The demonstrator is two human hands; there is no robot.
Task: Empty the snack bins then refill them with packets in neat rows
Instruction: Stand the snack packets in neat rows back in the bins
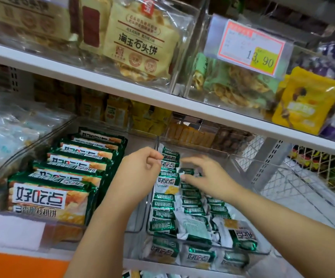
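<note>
You have two clear bins side by side under a white shelf. The left bin holds the big green packets. They stand in one neat row that runs from the front to the back. Each one leans back a little, its long side goes across the bin, and its words are upside down to you.

The right bin holds the small green packets. On its left side they lie in a row from front to back, each one partly over the next, long sides across the bin. On its right side they lie mixed up and point different ways.

Both of your hands are over the back half of the right bin, near each other. Your left hand has its fingers curled, and the tips touch the edge of the row's back packets. I cannot tell if it pinches one. Your right hand is blurry and reaches over the mixed-up packets with bent fingers. I cannot tell if it holds one.
</note>
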